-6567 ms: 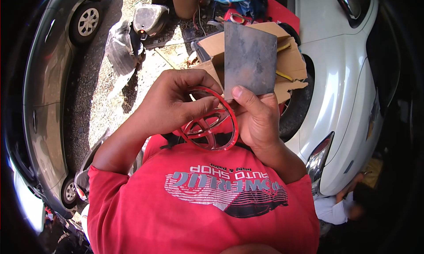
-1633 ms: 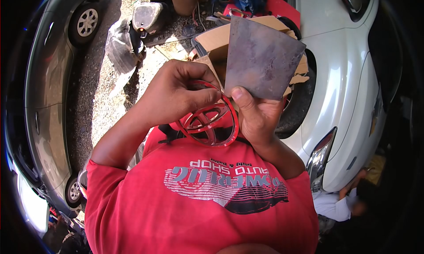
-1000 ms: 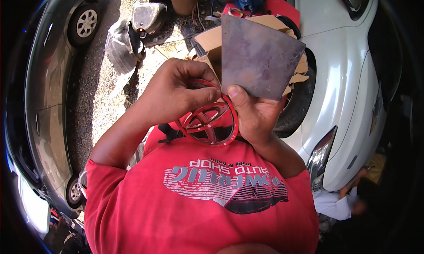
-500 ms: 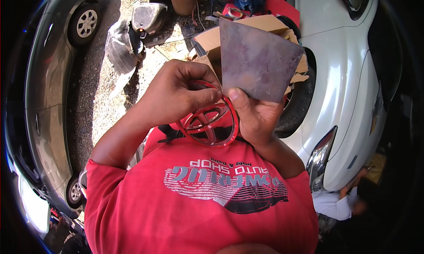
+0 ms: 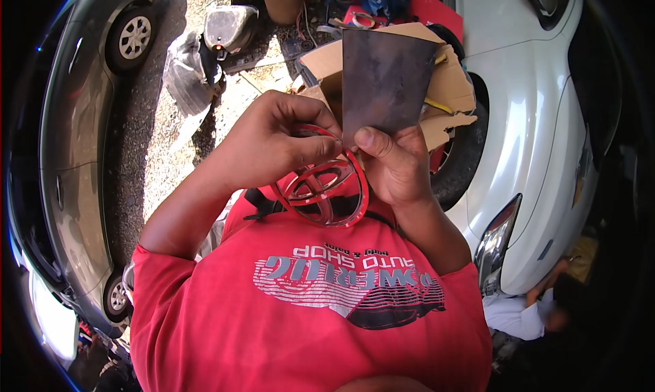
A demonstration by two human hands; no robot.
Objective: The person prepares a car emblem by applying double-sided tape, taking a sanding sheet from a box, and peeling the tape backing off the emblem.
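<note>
My left hand (image 5: 283, 143) pinches the upper rim of an oval emblem (image 5: 363, 187) between thumb and fingers. The emblem has crossing inner loops and red edging, and hangs over the red shirt (image 5: 307, 324). In my right hand (image 5: 396, 161) is a thin dark grey plate (image 5: 385, 85), held upright by its lower edge with the thumb in front. The plate's lower left corner is close to the left fingertips and the emblem's rim; whether they touch is hidden. The left fingertips are partly out of sight behind the thumb.
An open cardboard box (image 5: 450, 85) lies behind the plate. A white car (image 5: 532, 119) stands on the right, a dark car (image 5: 78, 133) on the left. Scuffed car parts (image 5: 187, 75) lie on the gravel. Another person (image 5: 515, 317) is low at the right.
The plate has turned in my right hand, so it looks narrower and darker, uncovering more of the box. The right wrist has shifted slightly. My left hand and the emblem are almost unmoved.
</note>
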